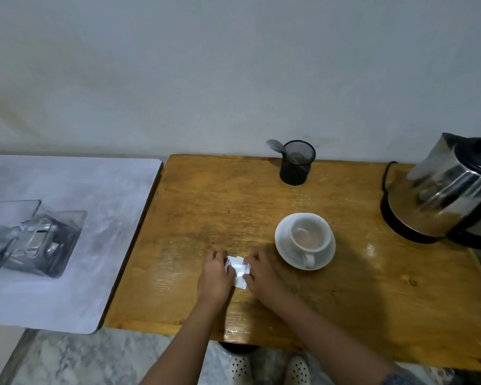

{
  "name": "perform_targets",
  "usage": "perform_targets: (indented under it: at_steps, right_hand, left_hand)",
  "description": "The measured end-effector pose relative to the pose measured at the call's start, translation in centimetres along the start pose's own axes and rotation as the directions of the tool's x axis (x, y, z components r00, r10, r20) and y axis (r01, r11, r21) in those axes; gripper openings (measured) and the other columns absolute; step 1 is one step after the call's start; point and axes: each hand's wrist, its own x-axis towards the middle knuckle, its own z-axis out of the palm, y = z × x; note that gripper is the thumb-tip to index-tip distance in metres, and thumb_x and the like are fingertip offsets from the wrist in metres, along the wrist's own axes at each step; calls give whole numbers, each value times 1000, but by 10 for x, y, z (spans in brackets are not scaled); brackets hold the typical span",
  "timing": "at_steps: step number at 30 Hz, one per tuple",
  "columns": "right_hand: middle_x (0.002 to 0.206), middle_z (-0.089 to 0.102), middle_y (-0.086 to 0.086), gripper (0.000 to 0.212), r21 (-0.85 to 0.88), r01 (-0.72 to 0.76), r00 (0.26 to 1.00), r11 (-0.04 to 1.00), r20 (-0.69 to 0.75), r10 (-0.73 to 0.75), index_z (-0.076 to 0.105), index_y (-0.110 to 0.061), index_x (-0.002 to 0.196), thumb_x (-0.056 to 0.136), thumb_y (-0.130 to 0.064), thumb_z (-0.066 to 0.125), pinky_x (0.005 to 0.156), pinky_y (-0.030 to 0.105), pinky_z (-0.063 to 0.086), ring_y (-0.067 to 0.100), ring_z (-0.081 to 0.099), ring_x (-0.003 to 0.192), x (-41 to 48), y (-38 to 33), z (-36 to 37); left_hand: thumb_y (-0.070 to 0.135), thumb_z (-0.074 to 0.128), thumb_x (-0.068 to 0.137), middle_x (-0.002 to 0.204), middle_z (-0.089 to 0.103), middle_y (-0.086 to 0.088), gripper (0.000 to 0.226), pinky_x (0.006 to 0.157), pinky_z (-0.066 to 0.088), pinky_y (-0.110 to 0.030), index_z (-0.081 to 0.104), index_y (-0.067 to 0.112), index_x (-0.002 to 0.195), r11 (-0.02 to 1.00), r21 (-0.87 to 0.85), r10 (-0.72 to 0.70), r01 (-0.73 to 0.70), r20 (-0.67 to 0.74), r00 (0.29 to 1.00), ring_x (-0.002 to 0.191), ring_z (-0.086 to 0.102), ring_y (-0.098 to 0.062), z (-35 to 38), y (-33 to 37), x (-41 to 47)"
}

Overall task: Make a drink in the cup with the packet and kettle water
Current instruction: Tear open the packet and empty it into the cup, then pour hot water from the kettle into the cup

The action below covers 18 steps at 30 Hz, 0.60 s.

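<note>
Just below the middle of the frame, both hands meet over a small white packet (238, 270) that lies on the wooden table (206, 207). The left hand (215, 276) covers the packet's left edge with its fingers curled down onto it, and the right hand (261, 273) grips the right edge, its fingers bent and pressed against the paper; the packet looks crumpled between them, though whether it is torn open cannot be told. Both forearms run in from the bottom edge of the frame. Just right of the right hand, a white cup (310, 236) stands upright on a white saucer (283, 245), its handle turned toward the lower edge of the frame, and there is a pale brownish content in its bottom. At the far right edge a steel kettle (444, 198) with a black lid sits on its black base, well apart from the cup. Near the back of the table, above the cup, a black mesh holder (296, 165) stands with a spoon (277, 147) leaning out of it to the left. At the left of the frame a pale marbled surface (95, 218) butts against the table and bears a clear container (34, 237), blurred. At the bottom edge, white dotted shoes (270, 369) show on a stone floor.
</note>
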Motion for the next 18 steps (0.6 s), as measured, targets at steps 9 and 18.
perform_targets:
  at_steps: [9, 18]
  right_hand:
    - [109, 58, 3, 22, 224, 227, 898, 948, -426, -114, 62, -11, 105, 89, -10, 48, 83, 27, 48, 13, 57, 94, -33, -6, -74]
    - [118, 51, -1, 22, 443, 97, 248, 891, -878, 410, 59, -15, 111, 90, -11, 55, 88, 25, 47, 11, 50, 107, -102, 86, -243]
  left_hand:
    - [14, 51, 88, 110, 50, -16, 21, 87, 43, -39, 54, 3, 105, 990, -39, 134, -137, -70, 988, 105, 49, -31, 11, 57, -3]
    - [35, 70, 75, 100, 55, -5, 36, 82, 51, -41, 53, 15, 101, 899, -434, 68, -53, 19, 998, 92, 54, -23, 78, 131, -61]
